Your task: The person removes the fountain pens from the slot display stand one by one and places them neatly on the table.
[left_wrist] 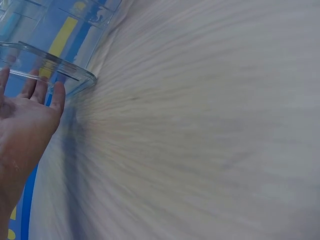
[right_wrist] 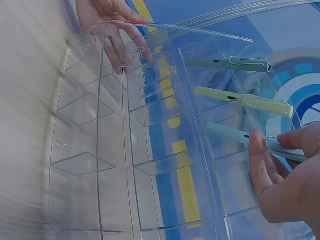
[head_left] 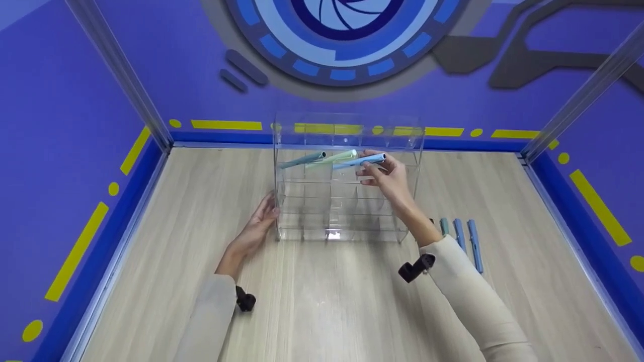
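A clear acrylic rack [head_left: 343,235] with several compartments stands on the table, its side panel also in the left wrist view. My right hand [head_left: 390,178] pinches a light blue pen [head_left: 358,162] by its capped end; the barrel reaches into an upper compartment. In the right wrist view, a dark green pen [right_wrist: 235,64] and a pale yellow-green pen [right_wrist: 250,100] lie in the compartments beside it, caps sticking out. With fairly straight fingers, my left hand [head_left: 254,229] touches the rack's left side; the left wrist view shows its fingers [left_wrist: 58,97] against the clear panel.
On the table to the right lie several pens, among them a blue pen [head_left: 475,245] and a green pen [head_left: 444,226], partly behind my right forearm. Blue patterned walls [head_left: 201,100] with metal edge rails enclose the table at the back and both sides.
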The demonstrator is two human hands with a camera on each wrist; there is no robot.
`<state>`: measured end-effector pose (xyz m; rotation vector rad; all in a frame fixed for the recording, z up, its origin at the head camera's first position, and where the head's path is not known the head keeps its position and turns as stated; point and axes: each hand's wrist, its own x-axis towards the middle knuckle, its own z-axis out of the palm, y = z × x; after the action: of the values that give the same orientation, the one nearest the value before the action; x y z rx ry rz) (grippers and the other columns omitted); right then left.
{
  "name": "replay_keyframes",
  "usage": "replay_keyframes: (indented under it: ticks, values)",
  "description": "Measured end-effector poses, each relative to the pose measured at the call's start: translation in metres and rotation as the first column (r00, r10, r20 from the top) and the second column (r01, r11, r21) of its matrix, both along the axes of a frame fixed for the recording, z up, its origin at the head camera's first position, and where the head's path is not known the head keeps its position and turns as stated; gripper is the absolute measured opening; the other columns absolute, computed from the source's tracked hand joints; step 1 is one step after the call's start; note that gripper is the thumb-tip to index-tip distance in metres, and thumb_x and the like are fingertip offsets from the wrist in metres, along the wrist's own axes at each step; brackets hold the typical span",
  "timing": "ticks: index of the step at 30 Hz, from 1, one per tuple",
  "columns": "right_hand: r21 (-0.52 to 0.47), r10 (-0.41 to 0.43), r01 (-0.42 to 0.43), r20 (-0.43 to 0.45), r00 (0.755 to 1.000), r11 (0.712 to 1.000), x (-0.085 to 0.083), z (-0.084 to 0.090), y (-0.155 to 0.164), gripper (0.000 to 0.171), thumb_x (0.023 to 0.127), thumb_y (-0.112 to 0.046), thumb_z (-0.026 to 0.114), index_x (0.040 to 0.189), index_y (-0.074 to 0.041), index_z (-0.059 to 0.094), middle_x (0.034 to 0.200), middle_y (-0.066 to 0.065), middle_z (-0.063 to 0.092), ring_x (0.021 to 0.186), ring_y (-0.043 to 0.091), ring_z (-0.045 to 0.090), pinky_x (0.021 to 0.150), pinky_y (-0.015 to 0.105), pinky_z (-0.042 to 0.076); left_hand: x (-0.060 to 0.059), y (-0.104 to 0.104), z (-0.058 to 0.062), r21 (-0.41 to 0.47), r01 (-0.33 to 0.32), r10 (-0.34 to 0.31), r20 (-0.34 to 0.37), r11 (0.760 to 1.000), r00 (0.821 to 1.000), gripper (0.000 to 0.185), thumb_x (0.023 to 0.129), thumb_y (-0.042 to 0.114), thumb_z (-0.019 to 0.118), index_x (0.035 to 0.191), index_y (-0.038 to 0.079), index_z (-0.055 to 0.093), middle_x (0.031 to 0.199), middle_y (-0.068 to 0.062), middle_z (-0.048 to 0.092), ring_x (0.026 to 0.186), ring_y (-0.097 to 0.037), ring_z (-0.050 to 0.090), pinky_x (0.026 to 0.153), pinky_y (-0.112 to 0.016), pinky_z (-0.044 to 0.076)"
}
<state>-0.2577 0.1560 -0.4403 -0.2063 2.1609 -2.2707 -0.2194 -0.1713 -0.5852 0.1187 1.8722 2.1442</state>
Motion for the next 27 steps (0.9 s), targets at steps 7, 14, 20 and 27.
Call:
replay_keyframes:
  ticks: [7,14,20,27]
  values:
    - [0.026,0.03,-0.03,0.013,0.999,0.999,0.001,-0.005,0.003,0.034,0.1,0.0,0.062,0.134,0.003,0.059,0.126,0.026,0.067,0.091,0.012,0.075,0.08,0.028,0.065,0.001,0.001,-0.003,-0.033,0.021,-0.02,0.019,0.999,1.0,0.075,0.109,0.036,0.048,0.166,0.022,0.001,0.174,-0.008,-0.004,0.162,-0.027,-0.006,0.133,-0.046,0.001]
    - [0.01,-0.01,0.01,0.003,1.0,1.0,0.001,-0.006,0.004,0.031,0.102,0.0,0.059,0.132,0.003,0.06,0.111,0.017,0.072,0.087,0.011,0.074,0.077,0.027,0.065,0.001,0.002,-0.002,-0.048,0.022,-0.02,0.034,0.999,0.999,0.078,0.107,0.042,0.05,0.166,0.025,0.002,0.175,-0.004,-0.002,0.162,-0.025,-0.006,0.133,-0.045,0.001]
    - [-0.067,-0.037,0.032,-0.062,0.997,0.997,0.005,-0.008,0.003,0.032,0.1,0.0,0.061,0.131,0.008,0.059,0.099,-0.001,0.074,0.087,0.012,0.074,0.074,0.025,0.064,0.002,0.001,0.001,-0.061,0.009,-0.007,0.04,0.998,0.999,0.077,0.107,0.041,0.05,0.166,0.025,0.003,0.175,-0.004,-0.002,0.162,-0.024,-0.005,0.133,-0.044,0.002]
    - [-0.143,-0.055,0.028,-0.188,0.981,0.989,0.014,-0.005,0.01,0.028,0.1,0.002,0.061,0.127,0.008,0.061,0.107,-0.002,0.076,0.089,0.011,0.072,0.072,0.022,0.062,0.001,0.0,0.002,-0.055,0.007,-0.006,0.018,0.998,1.0,0.075,0.108,0.039,0.051,0.166,0.026,0.005,0.175,-0.004,0.0,0.162,-0.025,-0.004,0.133,-0.046,0.004]
